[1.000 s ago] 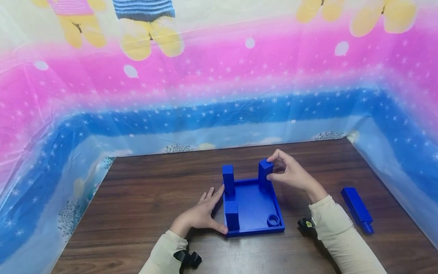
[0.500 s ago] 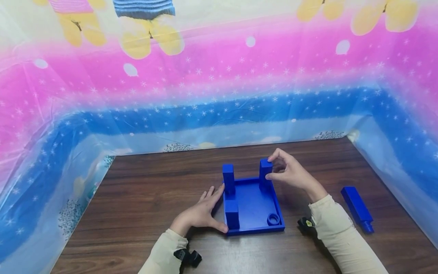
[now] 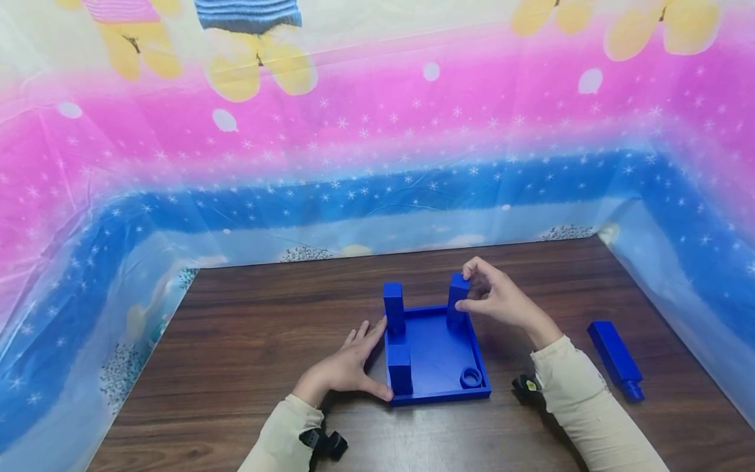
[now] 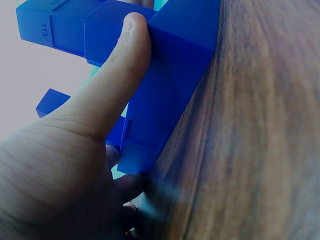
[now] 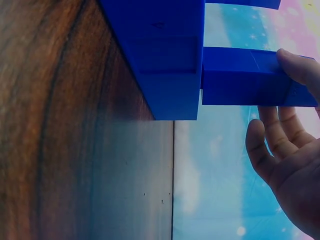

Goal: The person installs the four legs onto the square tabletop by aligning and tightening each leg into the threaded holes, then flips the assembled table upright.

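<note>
A shallow blue tray with raised edges rests on the table. Square blue posts stand upright at its far left, near left and far right corners. My right hand pinches the far right post near its top, thumb on one face and index finger at the upper edge. Along the tray's left side my left hand is spread, thumb at the near left corner and index fingertip by the far left one. In the left wrist view that thumb lies straight against the blue plastic. A round raised socket occupies the near right corner.
Off to the right, a loose blue post with a threaded end lies on the brown wooden table. A printed pink and blue cloth hangs along the back and both sides.
The far right post has turned slightly about its upright axis, and my right thumb has shifted a little left across it. My left hand and the tray hold still.
</note>
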The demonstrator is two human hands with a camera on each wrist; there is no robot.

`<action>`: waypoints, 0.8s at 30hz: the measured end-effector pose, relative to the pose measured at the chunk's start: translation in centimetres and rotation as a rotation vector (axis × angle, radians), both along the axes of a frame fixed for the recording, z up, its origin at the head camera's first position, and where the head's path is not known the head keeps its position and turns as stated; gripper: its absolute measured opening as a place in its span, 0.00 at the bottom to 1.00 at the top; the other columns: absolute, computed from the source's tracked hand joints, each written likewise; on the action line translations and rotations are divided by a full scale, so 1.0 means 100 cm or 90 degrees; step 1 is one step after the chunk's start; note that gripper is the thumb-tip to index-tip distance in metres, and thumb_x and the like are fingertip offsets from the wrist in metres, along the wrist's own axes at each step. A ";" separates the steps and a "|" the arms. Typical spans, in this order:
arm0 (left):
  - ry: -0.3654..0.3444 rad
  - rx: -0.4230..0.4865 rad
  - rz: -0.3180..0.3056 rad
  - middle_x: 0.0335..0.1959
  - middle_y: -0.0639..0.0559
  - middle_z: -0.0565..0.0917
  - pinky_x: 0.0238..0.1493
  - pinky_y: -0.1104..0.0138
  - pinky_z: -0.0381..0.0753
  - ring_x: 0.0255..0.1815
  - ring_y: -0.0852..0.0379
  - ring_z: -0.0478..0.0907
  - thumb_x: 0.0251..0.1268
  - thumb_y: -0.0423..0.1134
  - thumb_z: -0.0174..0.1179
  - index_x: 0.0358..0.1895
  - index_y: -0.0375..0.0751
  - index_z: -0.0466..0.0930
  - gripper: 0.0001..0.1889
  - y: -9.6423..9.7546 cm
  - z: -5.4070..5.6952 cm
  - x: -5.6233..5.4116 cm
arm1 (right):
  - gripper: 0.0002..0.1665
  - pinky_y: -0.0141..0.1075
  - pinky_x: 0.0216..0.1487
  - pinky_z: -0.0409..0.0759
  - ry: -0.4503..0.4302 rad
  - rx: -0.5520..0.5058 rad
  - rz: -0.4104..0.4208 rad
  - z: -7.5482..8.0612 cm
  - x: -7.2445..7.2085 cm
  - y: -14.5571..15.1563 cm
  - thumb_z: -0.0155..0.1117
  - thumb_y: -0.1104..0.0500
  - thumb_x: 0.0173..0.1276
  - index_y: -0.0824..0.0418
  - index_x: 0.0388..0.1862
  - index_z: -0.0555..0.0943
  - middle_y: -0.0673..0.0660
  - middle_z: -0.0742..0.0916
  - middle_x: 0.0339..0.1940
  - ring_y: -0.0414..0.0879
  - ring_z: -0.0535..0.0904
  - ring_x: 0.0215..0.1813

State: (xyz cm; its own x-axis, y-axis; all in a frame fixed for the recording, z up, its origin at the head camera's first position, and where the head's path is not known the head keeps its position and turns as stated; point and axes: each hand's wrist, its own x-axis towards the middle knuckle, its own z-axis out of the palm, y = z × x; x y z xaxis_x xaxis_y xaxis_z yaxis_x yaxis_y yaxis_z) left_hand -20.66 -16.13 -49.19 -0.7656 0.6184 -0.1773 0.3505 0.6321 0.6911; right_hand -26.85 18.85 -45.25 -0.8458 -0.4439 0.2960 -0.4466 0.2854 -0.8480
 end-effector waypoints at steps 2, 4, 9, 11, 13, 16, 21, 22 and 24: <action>-0.002 0.001 0.000 0.88 0.43 0.43 0.83 0.43 0.30 0.87 0.39 0.26 0.50 0.54 0.84 0.88 0.42 0.35 0.72 0.000 0.000 0.000 | 0.29 0.36 0.32 0.81 0.009 0.016 0.003 0.001 0.001 -0.001 0.80 0.71 0.60 0.59 0.50 0.69 0.56 0.84 0.33 0.49 0.81 0.33; -0.003 0.000 0.001 0.88 0.43 0.43 0.83 0.43 0.30 0.87 0.39 0.26 0.50 0.55 0.84 0.88 0.42 0.35 0.72 0.000 0.000 0.000 | 0.30 0.38 0.32 0.82 0.021 0.036 0.002 0.002 0.001 -0.001 0.80 0.71 0.61 0.58 0.53 0.69 0.58 0.85 0.39 0.50 0.82 0.34; -0.003 0.000 0.000 0.88 0.43 0.44 0.83 0.43 0.30 0.87 0.40 0.26 0.51 0.55 0.84 0.88 0.43 0.35 0.72 0.000 0.000 0.000 | 0.40 0.42 0.37 0.83 0.035 0.083 -0.014 0.004 0.002 0.000 0.80 0.65 0.64 0.55 0.69 0.69 0.66 0.82 0.61 0.52 0.82 0.40; -0.002 0.000 -0.002 0.88 0.43 0.44 0.83 0.42 0.30 0.87 0.39 0.26 0.51 0.55 0.84 0.88 0.43 0.35 0.72 0.000 0.000 0.000 | 0.44 0.44 0.40 0.83 0.032 0.097 -0.014 0.004 0.002 0.001 0.81 0.62 0.64 0.53 0.74 0.69 0.68 0.79 0.67 0.52 0.82 0.46; -0.001 0.001 -0.002 0.88 0.43 0.43 0.83 0.42 0.30 0.87 0.39 0.26 0.51 0.55 0.83 0.88 0.43 0.35 0.72 0.000 -0.001 0.000 | 0.45 0.45 0.41 0.83 0.031 0.102 -0.003 0.004 0.002 0.002 0.81 0.59 0.65 0.52 0.77 0.69 0.67 0.77 0.71 0.54 0.81 0.49; -0.002 0.002 -0.001 0.88 0.43 0.43 0.83 0.42 0.30 0.87 0.39 0.26 0.51 0.55 0.84 0.88 0.43 0.35 0.72 0.000 0.000 -0.001 | 0.44 0.48 0.48 0.85 0.020 0.087 0.027 0.005 0.001 0.003 0.79 0.61 0.67 0.52 0.78 0.68 0.65 0.76 0.75 0.58 0.80 0.62; 0.000 0.000 -0.001 0.88 0.43 0.43 0.83 0.42 0.30 0.87 0.39 0.27 0.50 0.55 0.84 0.88 0.43 0.35 0.72 0.000 0.000 0.000 | 0.41 0.43 0.60 0.83 0.014 0.015 0.093 0.006 -0.001 0.007 0.68 0.72 0.71 0.59 0.80 0.66 0.66 0.76 0.75 0.63 0.68 0.78; 0.000 0.000 -0.001 0.88 0.43 0.43 0.83 0.42 0.30 0.87 0.39 0.27 0.50 0.55 0.84 0.88 0.43 0.35 0.72 0.000 0.000 0.000 | 0.41 0.40 0.62 0.81 0.017 0.003 0.101 0.006 -0.002 0.007 0.67 0.73 0.71 0.61 0.80 0.66 0.67 0.76 0.75 0.63 0.67 0.79; -0.001 0.000 0.000 0.88 0.43 0.44 0.83 0.42 0.30 0.87 0.39 0.27 0.50 0.55 0.84 0.88 0.42 0.35 0.72 0.000 0.000 0.000 | 0.39 0.34 0.65 0.78 0.021 -0.015 0.111 0.006 -0.003 0.008 0.65 0.75 0.71 0.65 0.79 0.66 0.69 0.76 0.74 0.63 0.68 0.78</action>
